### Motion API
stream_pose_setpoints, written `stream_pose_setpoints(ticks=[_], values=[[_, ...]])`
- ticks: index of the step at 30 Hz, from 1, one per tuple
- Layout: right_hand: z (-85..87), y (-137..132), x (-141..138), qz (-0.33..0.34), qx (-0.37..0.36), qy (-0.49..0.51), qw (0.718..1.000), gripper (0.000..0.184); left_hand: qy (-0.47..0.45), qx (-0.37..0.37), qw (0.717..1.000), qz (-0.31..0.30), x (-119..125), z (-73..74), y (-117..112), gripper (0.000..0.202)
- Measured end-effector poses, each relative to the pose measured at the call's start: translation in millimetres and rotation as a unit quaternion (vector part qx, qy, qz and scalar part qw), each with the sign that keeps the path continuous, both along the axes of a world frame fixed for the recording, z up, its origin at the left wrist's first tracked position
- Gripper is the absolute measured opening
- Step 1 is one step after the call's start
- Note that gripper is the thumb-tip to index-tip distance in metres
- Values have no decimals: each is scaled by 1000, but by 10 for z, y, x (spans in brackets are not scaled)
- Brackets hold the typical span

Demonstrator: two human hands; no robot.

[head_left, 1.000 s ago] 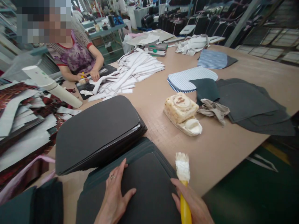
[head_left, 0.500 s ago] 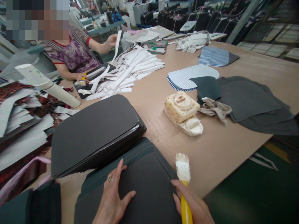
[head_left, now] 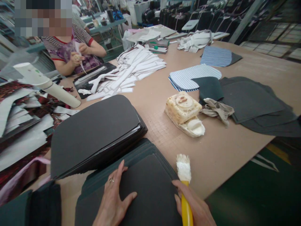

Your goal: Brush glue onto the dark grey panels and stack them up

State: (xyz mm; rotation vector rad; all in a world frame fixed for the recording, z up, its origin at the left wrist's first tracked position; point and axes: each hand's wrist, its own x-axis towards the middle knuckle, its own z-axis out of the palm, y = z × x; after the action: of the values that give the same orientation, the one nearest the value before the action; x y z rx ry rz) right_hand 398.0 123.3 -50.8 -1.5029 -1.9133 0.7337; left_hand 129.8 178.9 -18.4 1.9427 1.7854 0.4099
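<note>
My left hand (head_left: 113,193) rests on a stack of dark grey panels (head_left: 150,185), its thumb spread away from the fingers and a ring on one finger. At the stack's right edge, my right hand (head_left: 197,205) grips a paintbrush (head_left: 185,188) by its yellow handle. White paste coats the brush's upright bristles. The thumb and fingertips of this hand also touch the panel edge. Just beyond lies another stack of dark panels (head_left: 96,131) with a rounded corner. A crusted off-white paste container (head_left: 184,110) stands further off, with white paste in its front opening.
Across the table (head_left: 152,103), a co-worker's hands (head_left: 78,56) hold a white strip beside a heap of white strips (head_left: 141,66). Striped pieces (head_left: 195,75), a crumpled cloth (head_left: 217,110) and loose dark panels (head_left: 254,100) lie right. A pale tube (head_left: 63,95) leans left.
The co-worker has drawn the white strip in to the chest, both hands now on it, and the brush once under one hand no longer shows. My hands and brush stay put.
</note>
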Motion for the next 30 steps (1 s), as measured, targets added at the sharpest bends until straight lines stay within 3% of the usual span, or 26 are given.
stream_pose_setpoints(ticks=[5,10,18,22,26,30], values=[[-61,-27,2,7,-17,-19,1000,36,20,13,999,-24,-25,-5,-15,81],[-30,13,-45,-2,-26,-8,1000,34,49,6,997,-62,-73,-39,-24,55],[70,103,96,-93,79,-49,991,30,30,-18,998,-43,-20,53,-51,54],[81,266,-135,18,172,3,985,28,10,-38,998,-46,35,159,-76,59],[-113,367,-497,90,247,-30,964,26,13,-11,999,-48,93,253,-169,63],[-527,431,-422,114,291,-131,941,26,9,44,999,4,30,321,-516,59]])
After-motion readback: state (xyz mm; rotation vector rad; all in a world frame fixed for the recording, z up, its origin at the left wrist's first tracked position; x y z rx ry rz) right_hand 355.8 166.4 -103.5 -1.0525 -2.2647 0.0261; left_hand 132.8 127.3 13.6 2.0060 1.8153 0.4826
